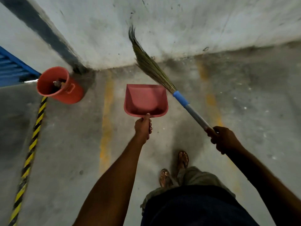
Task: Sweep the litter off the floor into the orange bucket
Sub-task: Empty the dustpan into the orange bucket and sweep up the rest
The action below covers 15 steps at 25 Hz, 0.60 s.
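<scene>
My left hand [143, 128] grips the handle of a pink dustpan [145, 100], held level above the concrete floor with its pan looking empty. My right hand [222, 139] holds the metal shaft of a grass broom [150, 64] with a blue collar; its bristles are lifted up and to the left, in front of the wall. The orange bucket [60, 85] stands at the left near the wall corner, with some litter inside it. Small pale specks [244, 103] lie scattered on the floor at the right.
A grey wall [179, 30] closes off the far side and meets a second wall at the corner behind the bucket. A black-and-yellow striped strip [32, 141] runs along the floor at the left. Faded yellow lines [106, 121] mark the floor. My sandalled feet [174, 168] stand below the dustpan.
</scene>
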Available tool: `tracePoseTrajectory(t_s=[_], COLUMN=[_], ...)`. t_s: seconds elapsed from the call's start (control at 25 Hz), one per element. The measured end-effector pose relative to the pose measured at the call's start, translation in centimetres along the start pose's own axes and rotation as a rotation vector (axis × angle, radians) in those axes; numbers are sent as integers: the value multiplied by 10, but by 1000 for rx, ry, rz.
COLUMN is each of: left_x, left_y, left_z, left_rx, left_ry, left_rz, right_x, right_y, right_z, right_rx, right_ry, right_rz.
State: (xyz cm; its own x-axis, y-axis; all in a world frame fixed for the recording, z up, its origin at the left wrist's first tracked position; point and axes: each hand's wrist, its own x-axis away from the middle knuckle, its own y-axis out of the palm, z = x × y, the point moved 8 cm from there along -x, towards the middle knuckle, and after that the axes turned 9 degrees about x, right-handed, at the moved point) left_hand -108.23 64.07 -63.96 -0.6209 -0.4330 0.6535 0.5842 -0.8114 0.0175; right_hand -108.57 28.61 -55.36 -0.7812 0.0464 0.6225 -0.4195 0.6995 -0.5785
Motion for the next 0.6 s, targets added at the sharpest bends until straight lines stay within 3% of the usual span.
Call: tracePoseTrajectory(t_s=[0.32, 0.6], left_x=[114, 234], left_y=[81, 156], left_z=[-83, -181], left_rx=[-132, -166], left_ry=[14, 19], left_rz=[-123, -150], right_x=[92, 161], right_y=[-60, -121], right_z=[163, 317], right_rx=[-250, -217], right_ry=[54, 81], right_rz=[117, 139])
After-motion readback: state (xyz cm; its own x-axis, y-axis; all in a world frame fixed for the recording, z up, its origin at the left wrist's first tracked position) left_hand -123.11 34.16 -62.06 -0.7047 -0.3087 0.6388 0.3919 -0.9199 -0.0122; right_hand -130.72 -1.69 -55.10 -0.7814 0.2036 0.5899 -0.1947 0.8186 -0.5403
